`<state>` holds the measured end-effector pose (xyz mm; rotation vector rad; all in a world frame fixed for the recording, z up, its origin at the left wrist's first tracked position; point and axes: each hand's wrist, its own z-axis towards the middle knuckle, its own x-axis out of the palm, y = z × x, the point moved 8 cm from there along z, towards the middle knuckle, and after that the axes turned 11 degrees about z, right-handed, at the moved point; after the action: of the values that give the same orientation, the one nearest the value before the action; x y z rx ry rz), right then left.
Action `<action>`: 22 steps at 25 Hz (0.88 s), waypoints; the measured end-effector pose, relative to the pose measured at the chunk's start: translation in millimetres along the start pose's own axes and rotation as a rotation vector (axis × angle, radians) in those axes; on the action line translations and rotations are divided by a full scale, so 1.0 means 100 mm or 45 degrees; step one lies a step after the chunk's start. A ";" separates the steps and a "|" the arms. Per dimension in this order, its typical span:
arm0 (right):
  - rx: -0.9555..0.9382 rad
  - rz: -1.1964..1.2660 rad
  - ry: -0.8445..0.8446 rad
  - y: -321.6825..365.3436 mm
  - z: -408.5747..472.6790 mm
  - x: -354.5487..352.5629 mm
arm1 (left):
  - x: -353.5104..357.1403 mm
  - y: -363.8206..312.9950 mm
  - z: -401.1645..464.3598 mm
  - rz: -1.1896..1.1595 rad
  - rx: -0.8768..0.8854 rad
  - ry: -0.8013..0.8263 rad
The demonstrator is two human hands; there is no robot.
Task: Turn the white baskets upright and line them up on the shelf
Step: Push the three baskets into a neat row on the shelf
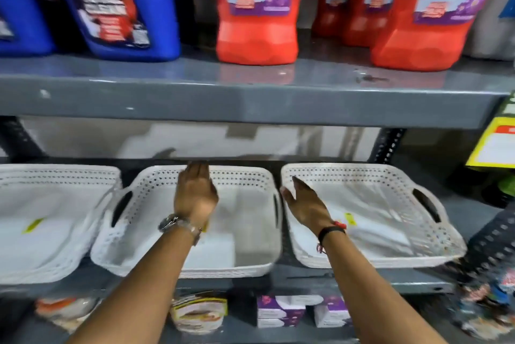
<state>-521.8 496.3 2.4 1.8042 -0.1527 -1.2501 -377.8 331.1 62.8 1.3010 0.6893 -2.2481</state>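
Three white perforated baskets stand upright in a row on the grey shelf [362, 282]: a left basket [55, 232], a middle basket [245, 232] and a right basket [390, 218]. My left hand [196, 193] reaches over the middle basket, palm down, fingers stretched toward its far rim. My right hand [305, 201] hovers flat over the left side of the right basket, fingers apart. Neither hand holds anything. Yellow stickers lie inside the left and right baskets.
Blue jugs [119, 3] and red jugs [256, 9] stand on the shelf above. Below the baskets lie small purple-and-white boxes [281, 310] and packets [198, 313]. A yellow price sign [496, 146] hangs at the right, beside a perforated upright post [390, 146].
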 end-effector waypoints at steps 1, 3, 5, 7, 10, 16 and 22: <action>0.052 -0.019 0.031 0.02 0.00 0.21 | -0.01 0.38 -0.04 0.088 -0.053 0.017; 0.123 -0.041 -0.009 0.08 0.00 0.47 | 0.02 1.13 -0.13 0.223 -0.187 0.161; 0.162 -0.055 -0.135 0.09 0.00 0.54 | 0.01 1.61 -0.20 0.278 -0.244 0.280; 0.183 -0.092 -0.208 0.07 -0.01 0.54 | 0.05 1.93 -0.27 0.322 -0.306 0.349; 0.201 -0.131 -0.246 0.09 -0.06 0.54 | 0.22 2.09 -0.32 0.230 -0.284 0.435; 0.215 -0.140 -0.305 0.17 -0.09 0.58 | 0.34 2.06 -0.22 0.025 -0.312 0.381; 0.232 -0.256 -0.384 0.22 -0.06 0.54 | 0.47 2.06 -0.10 -0.045 -0.297 0.444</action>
<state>-482.9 457.6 -17.6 1.8075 -0.2664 -1.6971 -268.4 172.0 -23.0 1.5838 1.0693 -1.9123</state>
